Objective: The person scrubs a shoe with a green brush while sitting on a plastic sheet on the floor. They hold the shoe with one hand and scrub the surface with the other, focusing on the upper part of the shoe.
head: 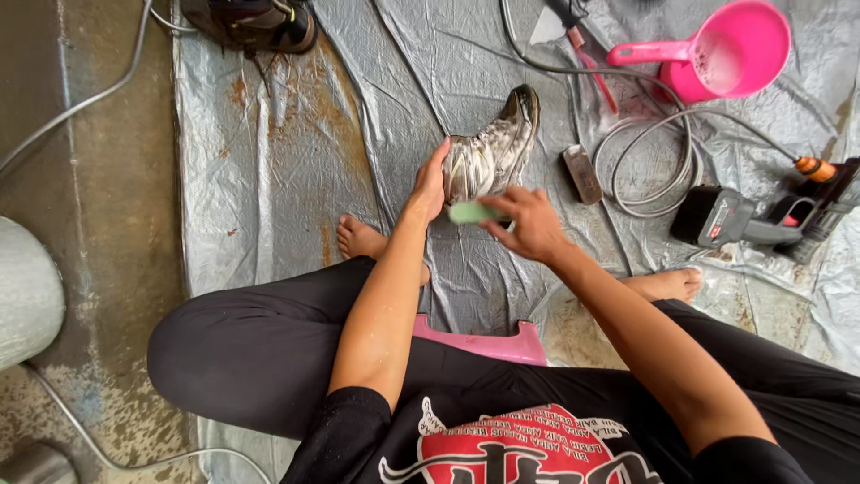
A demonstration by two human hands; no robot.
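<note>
A dirty silver sneaker (494, 148) stands tilted on a grey tarp (269, 179), toe end toward me. My left hand (431, 184) grips the sneaker's near end from the left side. My right hand (530, 221) holds a small light green bar (472, 211), perhaps soap or a sponge, pressed against the sneaker's near end. I sit on a low pink stool (493, 342) with bare feet on the tarp.
A pink dipper (727, 52) lies at the back right. A brush (582, 174) and a coiled hose (658, 161) lie right of the sneaker. A cordless spray tool (761, 220) sits at far right. Another dark shoe (255, 22) rests at the top left.
</note>
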